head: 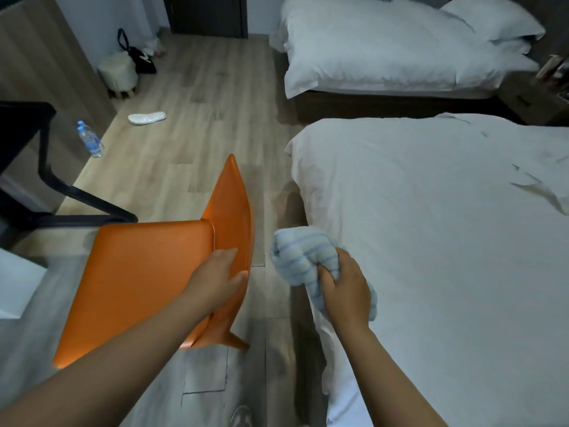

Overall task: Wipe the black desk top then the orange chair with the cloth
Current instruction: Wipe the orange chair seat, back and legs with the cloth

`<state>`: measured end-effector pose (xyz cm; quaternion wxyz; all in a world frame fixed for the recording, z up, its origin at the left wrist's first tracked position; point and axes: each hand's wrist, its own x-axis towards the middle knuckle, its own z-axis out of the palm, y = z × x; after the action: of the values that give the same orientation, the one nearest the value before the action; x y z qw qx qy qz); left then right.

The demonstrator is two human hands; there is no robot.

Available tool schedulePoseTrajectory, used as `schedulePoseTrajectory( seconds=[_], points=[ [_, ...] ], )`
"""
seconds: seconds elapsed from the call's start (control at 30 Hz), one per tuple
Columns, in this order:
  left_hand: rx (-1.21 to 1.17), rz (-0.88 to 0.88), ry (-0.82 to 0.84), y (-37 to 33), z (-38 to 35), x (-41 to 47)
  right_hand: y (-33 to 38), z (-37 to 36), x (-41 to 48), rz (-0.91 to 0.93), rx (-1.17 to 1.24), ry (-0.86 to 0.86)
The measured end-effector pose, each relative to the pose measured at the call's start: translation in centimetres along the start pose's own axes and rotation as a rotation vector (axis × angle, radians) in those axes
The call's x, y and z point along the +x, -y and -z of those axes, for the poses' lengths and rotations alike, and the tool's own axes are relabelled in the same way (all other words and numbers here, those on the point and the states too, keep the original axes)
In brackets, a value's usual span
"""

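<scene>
Fingers [228, 254] clamped both sides: grips chair [138, 272] with left hand [215, 280], bunched cloth [295, 257] at three o'clock with right hand [345, 291].

Pale wood-plank floor [197, 97]. On your right, white-sheeted near bed [431, 241], far bed [385, 57] with pillows [492, 23]. Dark door [209, 13] at far end. On your left, fluffy stool [118, 70], water bottle [89, 140] on floor.
</scene>
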<state>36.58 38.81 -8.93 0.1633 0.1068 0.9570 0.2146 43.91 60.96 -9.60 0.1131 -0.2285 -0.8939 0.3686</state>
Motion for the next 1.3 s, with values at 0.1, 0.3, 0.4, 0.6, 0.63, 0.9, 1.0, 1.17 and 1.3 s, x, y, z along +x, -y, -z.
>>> schedulePoseTrajectory(
  seconds=[0.1, 0.3, 0.4, 0.6, 0.63, 0.9, 1.0, 1.17, 1.3],
  points=[
    [-0.02, 0.024, -0.038, -0.6, -1.1, 2.4, -0.4, -1.3, 3.4, 0.052, 0.089, -0.007],
    [-0.03, 0.054, -0.209, -0.9, -4.5, 7.7, -1.8, -6.1, 11.3, 0.139, 0.229, -0.04],
    [0.019, 0.087, -0.273, -0.7, -5.3, 9.8, -2.5, -9.5, 14.3, 0.198, 0.332, -0.028],
    [0.217, 0.09, -0.343, -1.5, -5.9, 11.8, -4.5, -17.2, 18.3, 0.298, 0.487, 0.005],
    [0.265, 0.101, -0.34, -1.6, -6.1, 11.8, -4.9, -18.4, 18.9, 0.333, 0.515, 0.004],
    [0.551, 0.223, -0.455, -3.6, -8.3, 11.2, -8.3, -24.3, 22.2, 0.406, 0.772, -0.028],
    [0.683, 0.338, -0.546, -4.8, -10.4, 11.8, -10.2, -24.5, 23.0, 0.403, 0.811, 0.002],
    [0.987, 0.43, -0.742, -3.9, -13.1, 13.0, -13.0, -24.6, 25.4, 0.404, 0.79, 0.07],
    [1.218, 0.397, -0.768, -3.4, -16.2, 14.6, -14.1, -25.4, 26.7, 0.432, 0.781, 0.076]
  ],
)
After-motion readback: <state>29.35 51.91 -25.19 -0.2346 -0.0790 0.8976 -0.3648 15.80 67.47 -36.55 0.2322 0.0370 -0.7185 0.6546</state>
